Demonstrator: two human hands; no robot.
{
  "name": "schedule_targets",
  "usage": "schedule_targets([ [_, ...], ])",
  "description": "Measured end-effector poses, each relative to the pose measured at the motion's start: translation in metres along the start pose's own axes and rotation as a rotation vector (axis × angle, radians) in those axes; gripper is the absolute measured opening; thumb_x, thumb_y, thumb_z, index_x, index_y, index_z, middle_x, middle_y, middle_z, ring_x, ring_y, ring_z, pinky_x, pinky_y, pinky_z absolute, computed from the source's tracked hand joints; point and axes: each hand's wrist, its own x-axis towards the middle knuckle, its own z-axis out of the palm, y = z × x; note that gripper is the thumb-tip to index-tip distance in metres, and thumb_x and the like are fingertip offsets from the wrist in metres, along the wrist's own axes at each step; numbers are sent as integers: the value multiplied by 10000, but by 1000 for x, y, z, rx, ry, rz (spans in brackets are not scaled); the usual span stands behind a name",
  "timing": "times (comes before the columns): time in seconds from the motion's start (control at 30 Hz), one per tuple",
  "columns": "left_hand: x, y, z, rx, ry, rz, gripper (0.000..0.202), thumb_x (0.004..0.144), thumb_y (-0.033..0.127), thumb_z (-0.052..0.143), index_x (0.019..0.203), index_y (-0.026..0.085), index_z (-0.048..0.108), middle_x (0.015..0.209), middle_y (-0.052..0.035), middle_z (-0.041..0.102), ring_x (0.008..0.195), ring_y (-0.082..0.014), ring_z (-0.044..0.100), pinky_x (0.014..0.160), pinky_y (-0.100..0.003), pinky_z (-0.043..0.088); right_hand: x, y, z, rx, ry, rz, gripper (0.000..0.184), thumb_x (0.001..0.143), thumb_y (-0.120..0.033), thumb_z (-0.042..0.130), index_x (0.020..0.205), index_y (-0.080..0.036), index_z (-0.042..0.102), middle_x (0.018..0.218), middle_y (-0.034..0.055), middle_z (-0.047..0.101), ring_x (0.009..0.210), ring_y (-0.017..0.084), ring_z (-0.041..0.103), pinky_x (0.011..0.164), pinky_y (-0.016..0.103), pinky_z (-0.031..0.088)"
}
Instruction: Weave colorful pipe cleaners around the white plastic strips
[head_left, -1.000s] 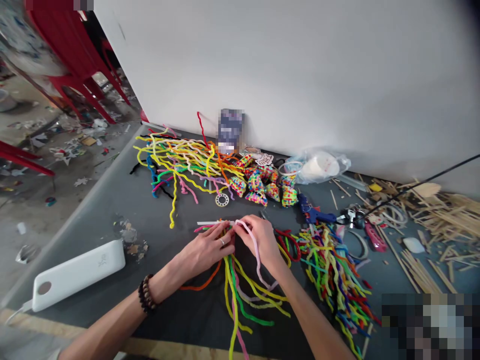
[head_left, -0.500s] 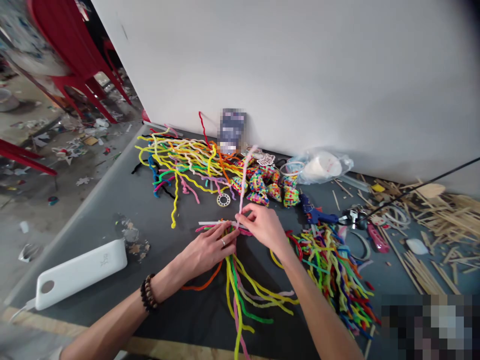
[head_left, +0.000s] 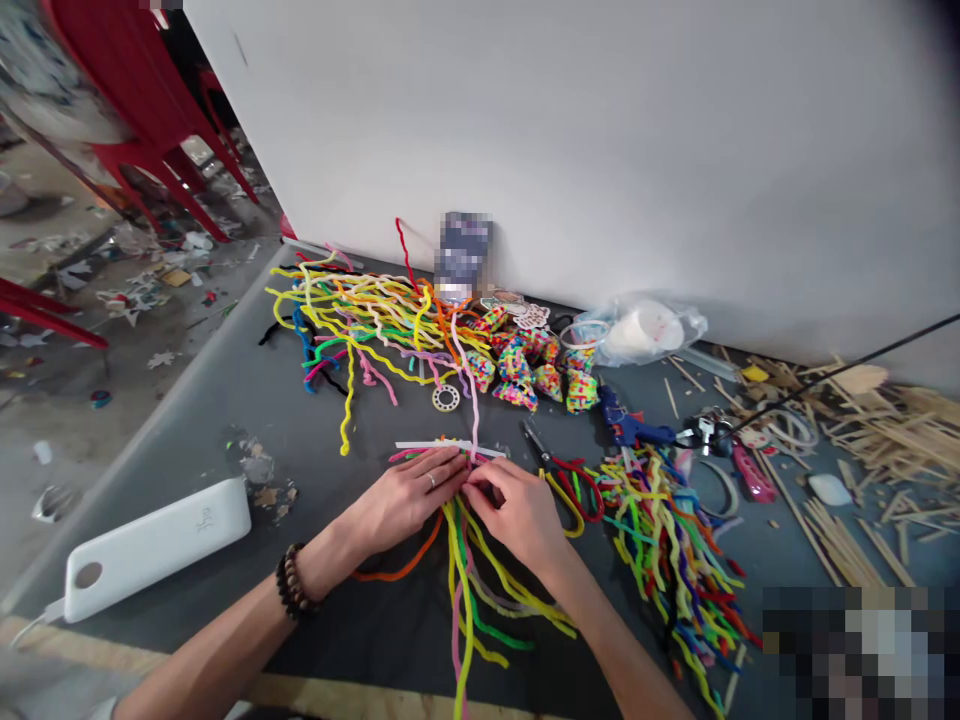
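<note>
Several yellow, green and pink pipe cleaners point(head_left: 462, 590) hang toward me from a row of crosswise strips, with an orange one curving out to the left. A thin white strip point(head_left: 420, 444) lies along the row's far edge. My left hand point(head_left: 420, 492) is closed over the upper ends of the bundle, its thumb hidden. At the same spot my right hand point(head_left: 517, 505) pinches in close against the left fingertips, on the lower part of a pale pink pipe cleaner point(head_left: 474, 400). That pipe cleaner runs up away from me, its far end over the loose pile.
Loose pipe cleaners point(head_left: 375, 310) and colourful small bundles point(head_left: 517, 360) lie toward the wall. Scissors point(head_left: 537, 442), a blue glue gun point(head_left: 634, 428) and short pipe-cleaner pieces point(head_left: 667, 540) are at right, wooden sticks point(head_left: 840, 540) beyond. A white power bank point(head_left: 157, 548) lies left.
My right hand has come down toward me, against the left fingertips. The pale pink pipe cleaner now leans left instead of right. The scissors have come into sight.
</note>
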Motion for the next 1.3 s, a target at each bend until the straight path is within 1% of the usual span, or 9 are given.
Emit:
schedule_targets([
  [0.13,-1,-3,-1,-20,-27,-7,573,986,-5,393,1548,103,423,1527,-145,575,1533,-247,397,1232,-443,441,-9,-5,0,-139,-52,-56,48,891,-217,710,919,-256,704,937,-18,722,816,163,699,732,277,470],
  [0.33,-1,0,-4,52,-88,-5,536,1029,50,407,1563,102,400,1589,-144,506,1546,-263,368,1250,-430,407,-22,-11,-10,-128,-270,-246,58,892,-267,760,898,-261,703,1026,-20,678,876,135,660,753,268,442],
  [0.47,-2,-1,-6,49,-120,2,573,1014,36,409,1581,108,372,1622,-145,459,1550,-271,357,1238,-442,423,-40,-21,-6,-248,-238,-368,85,932,-292,728,953,-243,662,1028,0,708,821,161,630,719,319,419],
  [0.57,-3,-3,-7,19,-136,8,638,980,8,423,1602,122,339,1635,-137,440,1571,-262,308,1250,-445,406,-50,-28,0,-358,-160,-437,113,979,-201,643,1091,-213,647,1128,45,739,822,179,639,696,345,420],
  [0.77,-6,-5,-4,5,-154,-3,707,927,-39,443,1602,150,354,1653,-97,422,1580,-240,288,1276,-422,365,-50,-13,-4,-176,-140,-368,256,985,-63,557,1199,-188,619,1154,64,753,924,183,717,797,326,549],
  [0.87,-5,-4,-5,5,-149,-2,703,934,-29,454,1605,149,347,1652,-102,423,1580,-237,289,1278,-425,359,-50,-5,-8,-19,-128,-272,472,949,-18,519,1370,-228,550,1267,68,715,1091,186,713,926,324,588],
  [0.97,-4,-3,-8,20,-155,2,663,958,-3,461,1598,136,356,1646,-116,429,1573,-244,308,1276,-427,359,-49,-4,-10,-32,-223,-207,651,921,-20,512,1530,-235,424,1412,93,639,1253,223,643,1042,384,564],
  [1.2,-4,-4,-7,30,-134,24,568,1009,45,446,1571,99,386,1616,-130,472,1574,-236,303,1274,-402,357,-24,-1,-16,-378,-251,-434,563,982,-44,463,1538,-131,438,1148,98,732,1002,241,673,900,412,562],
  [1.3,-6,-5,-4,29,-132,23,576,1011,44,432,1581,111,372,1624,-133,457,1576,-242,296,1268,-414,368,-12,3,-15,-403,-208,-449,399,1027,-90,451,1418,-88,529,946,72,718,872,225,657,817,376,530],
])
